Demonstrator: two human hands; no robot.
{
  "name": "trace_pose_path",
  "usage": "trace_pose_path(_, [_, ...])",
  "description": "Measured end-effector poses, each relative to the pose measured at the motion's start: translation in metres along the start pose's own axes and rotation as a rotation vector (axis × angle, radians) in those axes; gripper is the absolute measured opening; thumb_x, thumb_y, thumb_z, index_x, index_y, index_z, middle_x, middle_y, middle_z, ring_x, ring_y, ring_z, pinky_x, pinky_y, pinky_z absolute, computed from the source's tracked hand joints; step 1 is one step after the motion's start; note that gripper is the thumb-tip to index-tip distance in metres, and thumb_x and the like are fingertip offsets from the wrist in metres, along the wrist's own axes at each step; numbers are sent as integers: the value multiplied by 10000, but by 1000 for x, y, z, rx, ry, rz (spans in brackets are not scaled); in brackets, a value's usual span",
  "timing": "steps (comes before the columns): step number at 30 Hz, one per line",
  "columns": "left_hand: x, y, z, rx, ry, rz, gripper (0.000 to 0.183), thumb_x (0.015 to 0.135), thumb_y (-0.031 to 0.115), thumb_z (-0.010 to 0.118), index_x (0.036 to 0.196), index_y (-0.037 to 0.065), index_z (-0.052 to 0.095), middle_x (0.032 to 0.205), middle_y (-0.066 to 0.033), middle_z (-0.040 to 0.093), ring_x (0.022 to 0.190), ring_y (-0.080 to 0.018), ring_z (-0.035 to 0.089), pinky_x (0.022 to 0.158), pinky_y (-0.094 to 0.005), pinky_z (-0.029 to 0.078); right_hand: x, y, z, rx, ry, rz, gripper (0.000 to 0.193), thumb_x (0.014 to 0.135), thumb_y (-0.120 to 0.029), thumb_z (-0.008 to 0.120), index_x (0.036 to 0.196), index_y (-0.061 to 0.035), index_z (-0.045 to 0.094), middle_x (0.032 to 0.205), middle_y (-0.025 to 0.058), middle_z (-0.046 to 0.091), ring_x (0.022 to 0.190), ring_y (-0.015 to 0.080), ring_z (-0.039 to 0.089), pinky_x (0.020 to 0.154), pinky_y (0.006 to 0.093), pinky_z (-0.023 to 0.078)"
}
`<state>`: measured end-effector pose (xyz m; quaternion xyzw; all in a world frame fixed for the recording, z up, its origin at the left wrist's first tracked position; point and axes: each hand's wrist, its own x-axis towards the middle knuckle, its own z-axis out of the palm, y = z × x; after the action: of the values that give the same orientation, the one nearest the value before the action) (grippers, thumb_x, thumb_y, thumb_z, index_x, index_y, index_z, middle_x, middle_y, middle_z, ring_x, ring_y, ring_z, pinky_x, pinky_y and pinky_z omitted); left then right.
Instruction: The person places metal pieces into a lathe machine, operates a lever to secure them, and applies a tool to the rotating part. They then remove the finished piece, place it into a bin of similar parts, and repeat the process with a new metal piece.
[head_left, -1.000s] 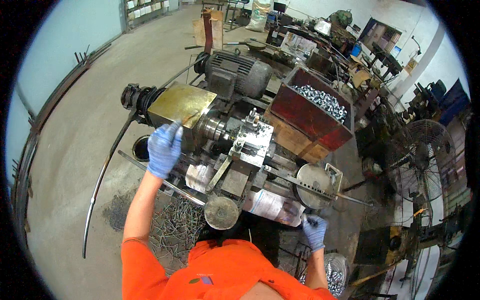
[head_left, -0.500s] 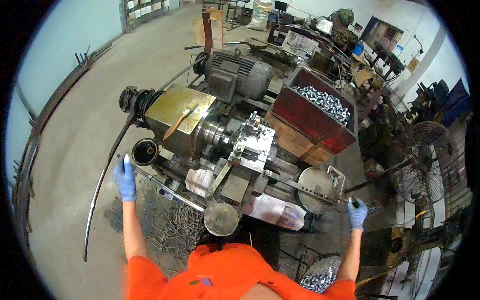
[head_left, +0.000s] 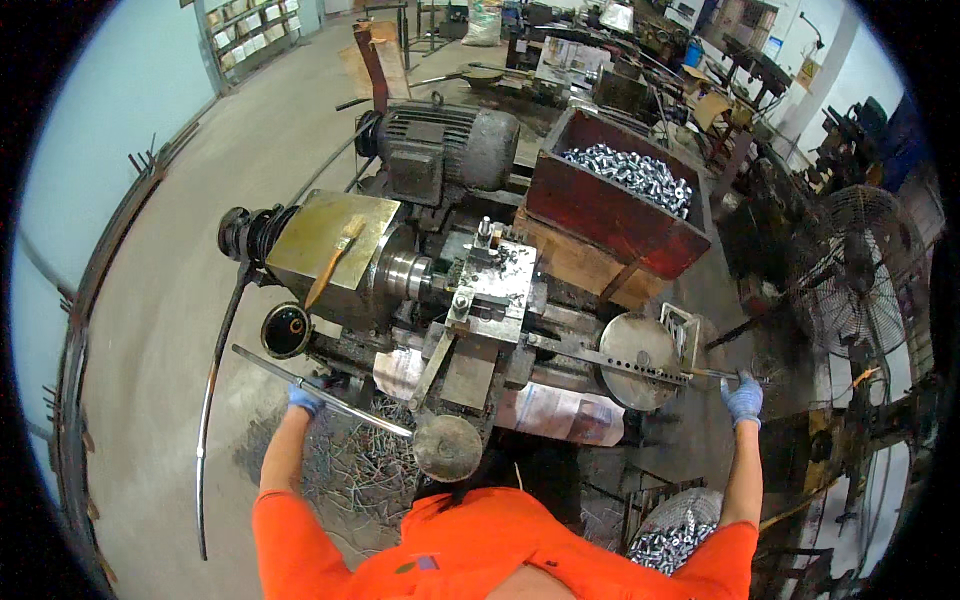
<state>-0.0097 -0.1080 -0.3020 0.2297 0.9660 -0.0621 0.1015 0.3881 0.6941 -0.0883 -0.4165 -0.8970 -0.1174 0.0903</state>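
A small metal lathe stands before me, with a bright chuck (head_left: 408, 274) and a steel tool slide (head_left: 498, 285). My left hand (head_left: 307, 398), in a blue glove, is at a long shiny lever (head_left: 350, 405), below its upper half; its fingers are hidden. The lever runs down to a round metal disc (head_left: 446, 447). My right hand (head_left: 742, 398), also gloved in blue, is closed on the thin rod handle (head_left: 708, 373) at the end of a flat bar with a row of holes (head_left: 640, 368). A wooden-handled brush (head_left: 333, 265) lies on the brass-coloured headstock cover (head_left: 325, 235).
A dark red bin (head_left: 610, 215) full of shiny metal parts sits behind the lathe. Beside my right arm, a basket (head_left: 690, 510) holds more parts. Metal shavings (head_left: 360, 465) litter the floor. A motor (head_left: 445, 150) stands at the back, a caged fan (head_left: 860, 270) at right.
My left hand has moved from the lever's upper end to lower and right along it. The lever's upper end has swung down and left. My right hand has shifted slightly right and up.
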Motion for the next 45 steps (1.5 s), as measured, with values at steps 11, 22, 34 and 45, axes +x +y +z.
trace_pose_path(11, [-50, -21, -38, -238, 5, -504, 397, 747, 308, 541, 1095, 125, 602, 992, -147, 631, 894, -315, 615, 786, -398, 489, 16, -18, -24, -253, -457, 47, 698, 703, -473, 622, 1264, -92, 455, 1306, 124, 448, 1214, 303, 398, 1029, 452, 272])
trace_pose_path(22, [-71, -39, -115, -1495, 584, -745, 410, 859, 345, 560, 1046, -19, 578, 658, -125, 588, 413, -170, 530, 389, -277, 448, -68, 14, 50, -49, 1, 35, 447, 684, -436, 610, 902, -47, 641, 911, 171, 617, 918, 336, 564, 923, 455, 367])
trace_pose_path(34, [-6, 15, -121, -1591, 956, -1058, 247, 780, 169, 602, 753, -72, 554, 605, -131, 592, 446, -193, 565, 406, -324, 424, -290, 117, 16, -64, -289, 617, 397, 619, -359, 677, 808, -11, 654, 829, 246, 624, 827, 378, 611, 731, 427, 493])
trace_pose_path(45, [0, 7, -110, -1653, 1022, -1070, 211, 781, 134, 606, 739, -60, 532, 594, -134, 591, 424, -193, 564, 382, -315, 427, -302, 99, 7, 111, -306, 527, 365, 696, -254, 628, 977, -21, 620, 982, 191, 616, 960, 330, 581, 830, 358, 455])
